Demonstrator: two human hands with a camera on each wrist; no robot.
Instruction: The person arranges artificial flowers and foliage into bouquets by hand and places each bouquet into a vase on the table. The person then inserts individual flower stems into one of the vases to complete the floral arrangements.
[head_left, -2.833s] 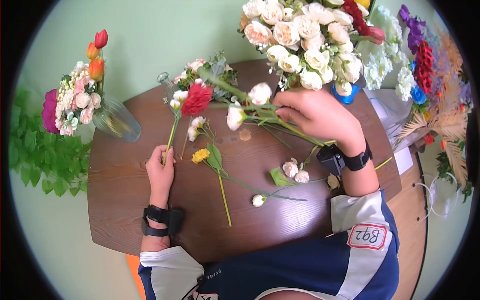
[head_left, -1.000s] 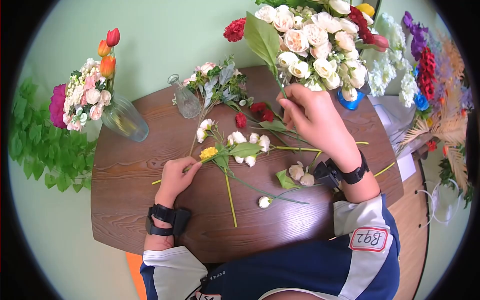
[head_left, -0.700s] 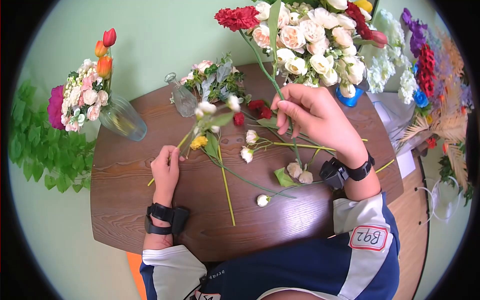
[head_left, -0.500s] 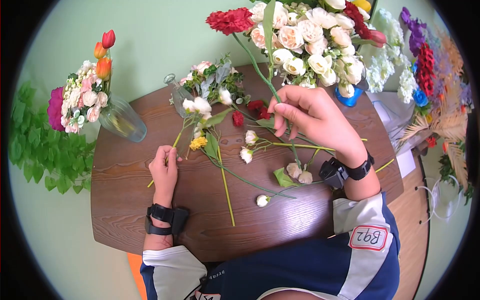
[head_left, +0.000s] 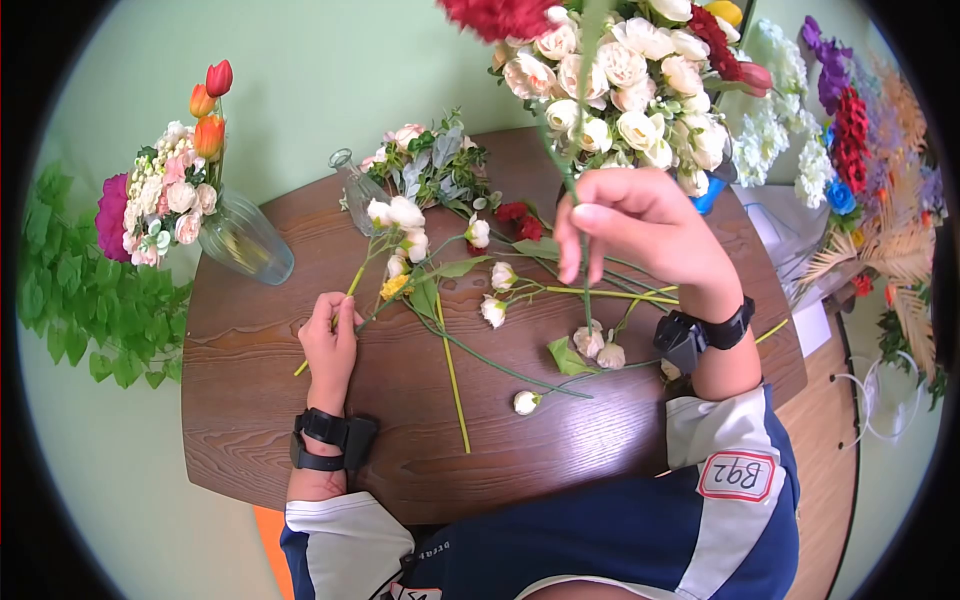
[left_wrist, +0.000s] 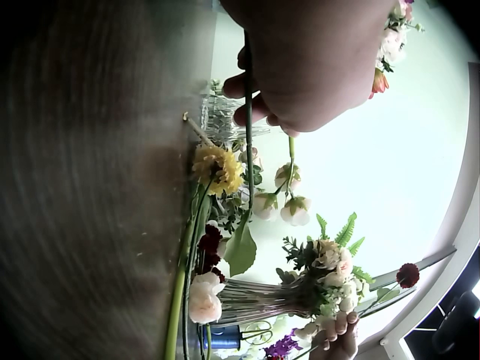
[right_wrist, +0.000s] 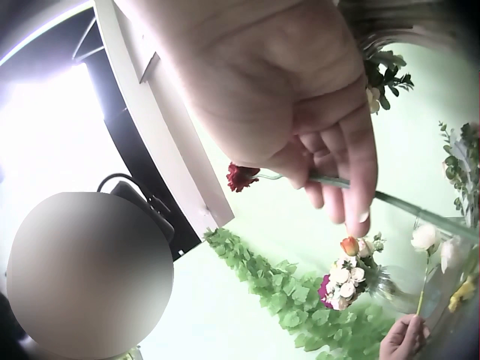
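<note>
Above the table's left part, the left hand [head_left: 330,335] grips green stems bearing white flowers [head_left: 405,215]; in the left wrist view these white flowers [left_wrist: 295,210] hang beyond the fingers. The right hand [head_left: 645,225], raised over the table's right side, pinches the green stem [head_left: 588,270] of a red flower [head_left: 500,15] between thumb and fingers. That red flower [right_wrist: 241,177] and the right hand [right_wrist: 315,135] also appear in the right wrist view. Beside the left hand's stems lies a yellow flower [head_left: 394,286]. White flowers [head_left: 493,310] lie between the hands.
A glass vase of tulips and mixed flowers [head_left: 245,240] stands at the left. A small glass bottle [head_left: 365,200] and a leafy bunch [head_left: 430,170] are at the back. A large white bouquet [head_left: 640,90] rises behind the right hand. Pale blooms [head_left: 610,355] lie near the right wrist.
The red flower has risen from its place half a second ago, and the right hand has shifted slightly right. A white flower has dropped lower beside the left hand's bunch. The left hand has barely moved.
</note>
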